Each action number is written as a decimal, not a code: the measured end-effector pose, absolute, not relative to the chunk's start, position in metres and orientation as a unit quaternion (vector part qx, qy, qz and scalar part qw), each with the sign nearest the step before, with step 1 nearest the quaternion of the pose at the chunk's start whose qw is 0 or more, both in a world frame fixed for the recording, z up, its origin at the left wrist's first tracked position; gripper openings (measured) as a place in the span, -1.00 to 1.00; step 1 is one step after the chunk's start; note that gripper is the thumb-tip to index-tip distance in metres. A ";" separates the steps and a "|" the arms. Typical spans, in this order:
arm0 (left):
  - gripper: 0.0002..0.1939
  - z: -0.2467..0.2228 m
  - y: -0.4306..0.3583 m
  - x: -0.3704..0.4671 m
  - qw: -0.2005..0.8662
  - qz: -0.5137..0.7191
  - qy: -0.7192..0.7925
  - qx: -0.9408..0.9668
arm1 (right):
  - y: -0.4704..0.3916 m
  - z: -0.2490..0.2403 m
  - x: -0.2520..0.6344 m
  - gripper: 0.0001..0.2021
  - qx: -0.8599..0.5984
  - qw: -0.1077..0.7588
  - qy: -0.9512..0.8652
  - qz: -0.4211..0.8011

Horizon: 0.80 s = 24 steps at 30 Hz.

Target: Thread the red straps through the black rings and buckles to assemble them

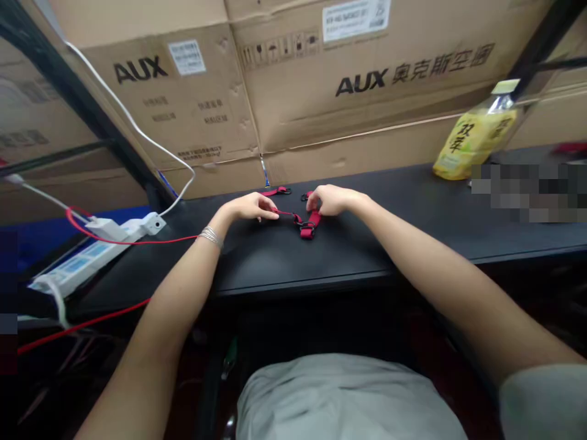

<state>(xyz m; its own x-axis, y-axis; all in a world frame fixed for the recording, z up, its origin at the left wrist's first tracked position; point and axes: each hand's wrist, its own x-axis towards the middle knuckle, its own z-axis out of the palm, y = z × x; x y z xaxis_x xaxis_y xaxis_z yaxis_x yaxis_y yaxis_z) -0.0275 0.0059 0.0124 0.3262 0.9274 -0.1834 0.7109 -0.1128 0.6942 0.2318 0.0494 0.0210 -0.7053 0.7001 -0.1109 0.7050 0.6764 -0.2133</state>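
A red webbing strap [307, 232] with dark buckles lies on the black tabletop [348, 250], in front of the cardboard boxes. At its left side, my left hand [251, 206] is closed, with a thin stretch of the strap at its fingertips. My right hand [332, 200] bends down over the other side, its fingers closed on the webbing just above a buckle. Part of the strap is hidden behind both hands. Beyond them, a red end with a dark clip [284, 190] shows near the back edge. A silvery bracelet [211, 236] circles my left wrist.
Large cardboard boxes [293, 104] form a wall behind the table. On the left lies a white power strip [92, 256], with a white cable and a red cable [142, 242] passing near my left wrist. A yellow-labelled bottle [474, 137] leans at the back right.
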 end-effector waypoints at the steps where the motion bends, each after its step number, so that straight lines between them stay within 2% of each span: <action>1: -0.53 0.013 0.005 -0.027 0.361 0.148 0.559 0.732 | 0.050 0.021 0.232 -0.53 0.382 0.009 0.916 -0.120; 8: -0.55 0.013 0.006 -0.027 0.361 0.145 0.553 0.736 | 0.048 0.022 0.232 -0.54 0.383 0.012 0.916 -0.119; 24: -0.59 0.005 0.013 -0.028 0.247 0.154 0.613 0.735 | 0.046 0.023 0.231 -0.56 0.376 0.008 0.918 -0.123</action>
